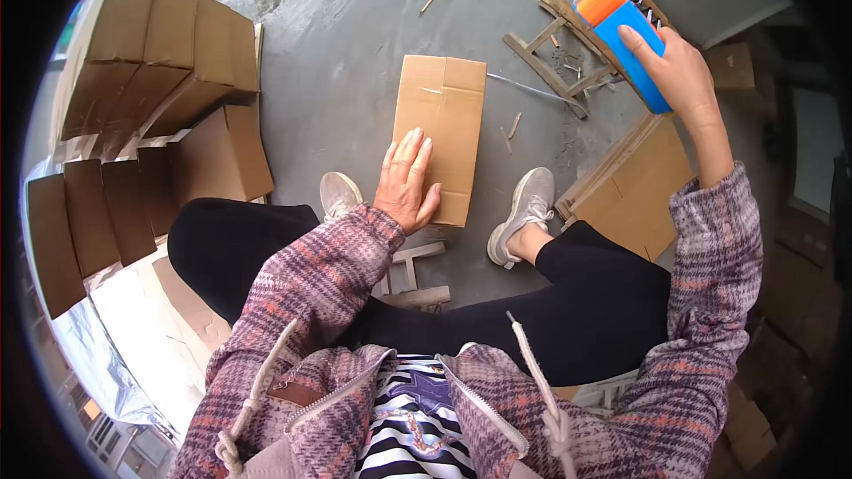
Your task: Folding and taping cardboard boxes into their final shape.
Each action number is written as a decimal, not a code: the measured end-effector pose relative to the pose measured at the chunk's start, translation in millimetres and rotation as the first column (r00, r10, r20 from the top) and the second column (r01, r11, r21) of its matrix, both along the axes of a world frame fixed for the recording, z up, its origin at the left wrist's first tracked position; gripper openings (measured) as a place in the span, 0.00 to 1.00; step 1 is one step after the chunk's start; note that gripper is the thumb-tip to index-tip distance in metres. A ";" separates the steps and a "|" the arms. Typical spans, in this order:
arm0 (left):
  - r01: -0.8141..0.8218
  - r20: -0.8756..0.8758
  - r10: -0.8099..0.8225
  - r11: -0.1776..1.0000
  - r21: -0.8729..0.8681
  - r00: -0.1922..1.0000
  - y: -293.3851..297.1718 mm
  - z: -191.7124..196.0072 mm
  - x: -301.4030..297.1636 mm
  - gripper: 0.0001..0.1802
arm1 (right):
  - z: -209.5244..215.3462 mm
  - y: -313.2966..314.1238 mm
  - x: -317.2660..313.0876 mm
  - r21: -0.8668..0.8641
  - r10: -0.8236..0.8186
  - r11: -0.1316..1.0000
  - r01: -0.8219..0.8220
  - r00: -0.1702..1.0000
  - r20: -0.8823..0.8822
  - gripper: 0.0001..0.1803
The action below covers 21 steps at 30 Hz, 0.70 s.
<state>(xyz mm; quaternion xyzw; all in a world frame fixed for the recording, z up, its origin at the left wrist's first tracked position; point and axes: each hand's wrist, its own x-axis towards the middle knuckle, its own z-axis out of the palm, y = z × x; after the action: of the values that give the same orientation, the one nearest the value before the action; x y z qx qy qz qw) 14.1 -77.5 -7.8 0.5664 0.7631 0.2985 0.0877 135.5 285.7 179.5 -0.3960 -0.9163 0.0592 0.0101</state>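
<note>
Floor: grey concrete [355, 71], scuffed, with wood splinters lying beyond the flat carton.
Flat carton: a folded brown cardboard box [441, 124] lies on the concrete between the person's two pale shoes, long side pointing away from the body.
Left hand: the left hand [406, 184] rests palm down on the carton's near left corner, fingers spread flat, gripping nothing.
Right hand: the right hand [679, 71] is raised well to the right of the carton, fingers wrapped round a blue and orange tape dispenser [621, 35].
Stacks: folded cartons [160, 53] stand in leaning rows left of the flat carton.
Frame: a broken wooden frame [555, 62] lies just right of the carton's far end.
</note>
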 end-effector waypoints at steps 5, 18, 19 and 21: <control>-0.280 0.117 0.278 0.960 0.002 0.953 3.4 -21.4 6.5 0.37 | -81.2 53.1 0.5 0.204 -0.216 0.959 0.196 0.973 0.079 0.37; -0.347 0.691 0.322 0.931 -0.109 0.647 -7.6 -52.5 -8.2 0.31 | -206.5 -241.2 -55.7 -0.168 -0.117 0.985 0.031 0.841 -0.528 0.33; -0.346 0.693 0.320 0.932 -0.109 0.646 -7.9 -53.3 -9.2 0.31 | -209.4 -234.2 -49.6 -0.166 -0.117 0.986 0.033 0.842 -0.526 0.33; -0.342 0.792 0.323 0.927 -0.154 0.519 -11.5 -55.2 -9.2 0.33 | -219.6 -225.6 -33.5 -0.696 -0.500 0.712 -0.093 0.630 -0.594 0.33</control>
<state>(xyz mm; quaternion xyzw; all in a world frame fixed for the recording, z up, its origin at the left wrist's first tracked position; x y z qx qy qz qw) 5.0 -88.9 -63.0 0.2138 0.7303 0.5409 0.3583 102.1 60.1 -40.0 -0.4197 -0.6849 0.5402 0.2509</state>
